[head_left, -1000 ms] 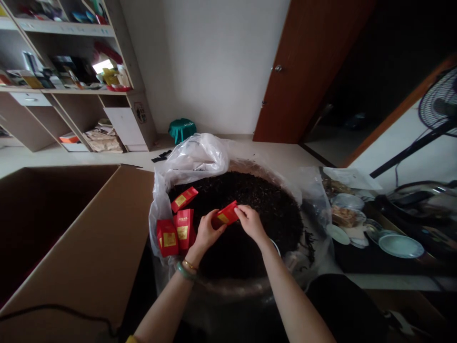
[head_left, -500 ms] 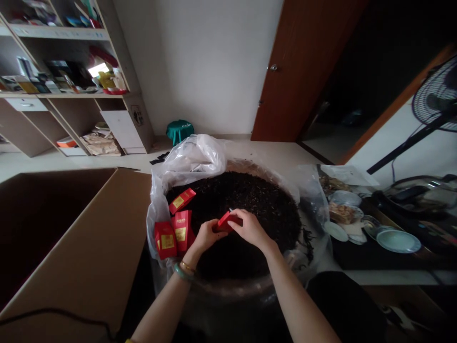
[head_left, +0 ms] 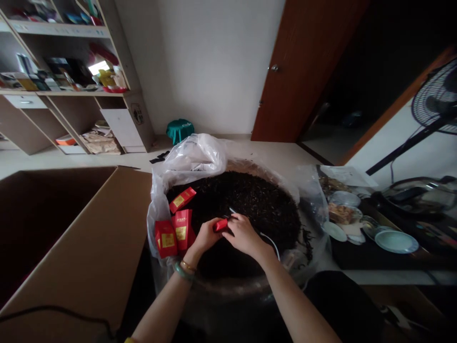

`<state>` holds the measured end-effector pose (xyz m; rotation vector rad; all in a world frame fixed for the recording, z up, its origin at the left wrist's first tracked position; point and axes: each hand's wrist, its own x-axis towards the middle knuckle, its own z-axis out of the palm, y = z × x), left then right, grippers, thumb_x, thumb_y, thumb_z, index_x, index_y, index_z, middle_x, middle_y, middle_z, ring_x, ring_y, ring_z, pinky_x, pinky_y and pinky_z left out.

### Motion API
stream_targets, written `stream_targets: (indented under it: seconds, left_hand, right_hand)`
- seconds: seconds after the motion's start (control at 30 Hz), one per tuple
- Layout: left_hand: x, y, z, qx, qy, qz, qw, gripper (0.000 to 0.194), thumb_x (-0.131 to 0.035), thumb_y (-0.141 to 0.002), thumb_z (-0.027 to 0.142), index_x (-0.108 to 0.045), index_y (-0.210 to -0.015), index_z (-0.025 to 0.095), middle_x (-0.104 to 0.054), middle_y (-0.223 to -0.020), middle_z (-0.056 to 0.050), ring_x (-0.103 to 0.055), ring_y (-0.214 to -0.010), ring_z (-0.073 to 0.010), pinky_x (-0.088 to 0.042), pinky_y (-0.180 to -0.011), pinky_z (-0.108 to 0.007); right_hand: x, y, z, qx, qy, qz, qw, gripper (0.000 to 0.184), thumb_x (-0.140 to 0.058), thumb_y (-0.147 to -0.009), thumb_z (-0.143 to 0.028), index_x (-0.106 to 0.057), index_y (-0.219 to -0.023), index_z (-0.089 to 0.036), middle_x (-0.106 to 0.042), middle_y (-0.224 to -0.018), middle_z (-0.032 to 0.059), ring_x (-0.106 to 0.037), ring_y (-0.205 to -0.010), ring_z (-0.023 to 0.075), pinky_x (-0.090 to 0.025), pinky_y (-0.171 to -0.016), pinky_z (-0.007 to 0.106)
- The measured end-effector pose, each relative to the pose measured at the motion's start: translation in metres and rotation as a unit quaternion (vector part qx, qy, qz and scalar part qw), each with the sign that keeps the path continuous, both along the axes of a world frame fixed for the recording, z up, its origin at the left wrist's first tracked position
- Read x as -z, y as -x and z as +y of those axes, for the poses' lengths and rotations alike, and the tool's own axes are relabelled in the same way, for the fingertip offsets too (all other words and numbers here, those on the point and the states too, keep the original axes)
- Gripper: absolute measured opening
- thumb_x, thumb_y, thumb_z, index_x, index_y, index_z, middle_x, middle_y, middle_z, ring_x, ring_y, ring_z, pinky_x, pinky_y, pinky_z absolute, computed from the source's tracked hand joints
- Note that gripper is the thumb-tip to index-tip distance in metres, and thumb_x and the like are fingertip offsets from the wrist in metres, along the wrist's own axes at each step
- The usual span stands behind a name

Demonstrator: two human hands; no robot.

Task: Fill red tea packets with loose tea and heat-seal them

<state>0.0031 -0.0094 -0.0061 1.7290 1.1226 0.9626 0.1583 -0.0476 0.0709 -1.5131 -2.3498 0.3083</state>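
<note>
Over a wide tub (head_left: 246,288) of dark dried leaves (head_left: 264,195), which look like tea, my two hands meet at a small red packet (head_left: 220,225). My left hand (head_left: 206,236) wraps its fingers around the packet's left side. My right hand (head_left: 244,233) is closed at the packet's right end, thumb and fingertips against it; its grip is partly hidden. A thin white edge shows above and to the right of my right hand, its kind unclear. Several red packets (head_left: 183,229) with yellow labels rest on the left side of the leaves.
Clear plastic sheeting (head_left: 200,155) lines the tub. An open cardboard box (head_left: 121,224) stands at the left. To the right, a dark low table (head_left: 346,252) bears dishes, a pale green bowl (head_left: 396,241) and a glass lid. A fan (head_left: 435,97) stands beyond it.
My right hand has shifted slightly down and turned over the packet's end. The packet now lies lower and flatter between my hands. More of the white edge shows.
</note>
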Motion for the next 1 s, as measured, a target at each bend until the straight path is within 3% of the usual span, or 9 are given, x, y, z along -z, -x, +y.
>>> stream_targets:
  seconds: [0.2,0.33,0.43,0.57,0.63,0.73,0.83,1.0]
  left_hand:
    - [0.002,-0.001,0.002,-0.016,0.047,-0.049,0.998,0.031,-0.075,-0.064,0.035,-0.068,-0.083,0.012,-0.066,-0.072,0.0,-0.057,-0.068,-0.0154,-0.044,-0.067,-0.024]
    - [0.001,-0.002,0.002,-0.006,0.052,-0.045,0.998,0.033,-0.078,-0.06,0.037,-0.067,-0.078,0.012,-0.064,-0.068,0.002,-0.055,-0.066,-0.0148,-0.042,-0.064,-0.023]
    - [-0.001,-0.001,0.002,0.005,0.063,-0.057,0.996,0.034,-0.079,-0.059,0.037,-0.068,-0.08,0.012,-0.065,-0.071,0.001,-0.056,-0.068,-0.0153,-0.043,-0.067,-0.024]
    - [-0.007,-0.001,0.0,0.026,0.132,-0.145,0.98,0.043,-0.079,-0.059,0.042,-0.069,-0.089,0.012,-0.068,-0.076,-0.001,-0.059,-0.07,-0.0163,-0.047,-0.068,-0.027]
    - [-0.009,-0.002,-0.001,0.041,0.18,-0.187,0.965,0.05,-0.08,-0.058,0.045,-0.069,-0.093,0.012,-0.069,-0.078,-0.003,-0.061,-0.069,-0.0163,-0.048,-0.068,-0.028]
    - [-0.013,-0.001,-0.004,0.071,0.23,-0.213,0.947,0.054,-0.083,-0.054,0.044,-0.069,-0.093,0.011,-0.071,-0.081,-0.005,-0.063,-0.071,-0.0168,-0.05,-0.071,-0.029]
    - [-0.017,-0.001,-0.006,0.075,0.254,-0.214,0.94,0.056,-0.085,-0.051,0.043,-0.069,-0.094,0.011,-0.071,-0.08,-0.005,-0.064,-0.068,-0.0162,-0.05,-0.068,-0.028]
    - [-0.018,0.001,-0.004,-0.022,0.179,-0.218,0.959,0.04,-0.078,-0.061,0.048,-0.07,-0.077,0.012,-0.071,-0.073,-0.003,-0.062,-0.066,-0.0149,-0.047,-0.062,-0.024]
  right_hand:
    - [-0.01,-0.013,0.002,0.028,-0.092,0.043,0.994,0.019,-0.063,-0.08,-0.017,-0.071,-0.097,-0.021,-0.072,-0.097,0.0076,-0.056,-0.103,0.0248,-0.04,-0.096,0.043]
    - [-0.004,-0.007,0.006,0.012,-0.061,-0.019,0.998,0.012,-0.062,-0.082,-0.017,-0.071,-0.076,-0.02,-0.072,-0.085,0.0082,-0.057,-0.097,0.0246,-0.036,-0.098,0.045]
    - [0.003,-0.003,0.01,0.011,-0.053,-0.023,0.998,0.014,-0.06,-0.083,-0.016,-0.071,-0.077,-0.019,-0.073,-0.086,0.0085,-0.058,-0.1,0.0252,-0.033,-0.101,0.048]
    - [0.003,-0.01,0.012,0.017,-0.114,0.092,0.989,0.014,-0.061,-0.083,-0.018,-0.07,-0.091,-0.022,-0.072,-0.09,0.0069,-0.059,-0.102,0.0243,-0.038,-0.099,0.047]
    - [0.004,-0.016,0.012,0.051,-0.128,0.182,0.974,0.026,-0.062,-0.081,-0.021,-0.066,-0.108,-0.022,-0.07,-0.098,0.008,-0.061,-0.097,0.0226,-0.046,-0.092,0.041]
    - [0.012,-0.018,0.013,0.095,-0.058,0.293,0.95,0.033,-0.064,-0.079,-0.028,-0.064,-0.11,-0.019,-0.07,-0.099,0.0089,-0.065,-0.083,0.0206,-0.053,-0.076,0.034]
    - [0.025,-0.015,0.016,0.104,0.038,0.353,0.929,0.019,-0.062,-0.078,-0.032,-0.072,-0.086,-0.018,-0.073,-0.083,0.0062,-0.067,-0.074,0.0203,-0.053,-0.07,0.032]
    - [0.038,-0.012,0.019,0.118,0.103,0.387,0.909,0.02,-0.065,-0.073,-0.037,-0.074,-0.076,-0.019,-0.073,-0.07,0.0026,-0.066,-0.061,0.0189,-0.052,-0.059,0.028]
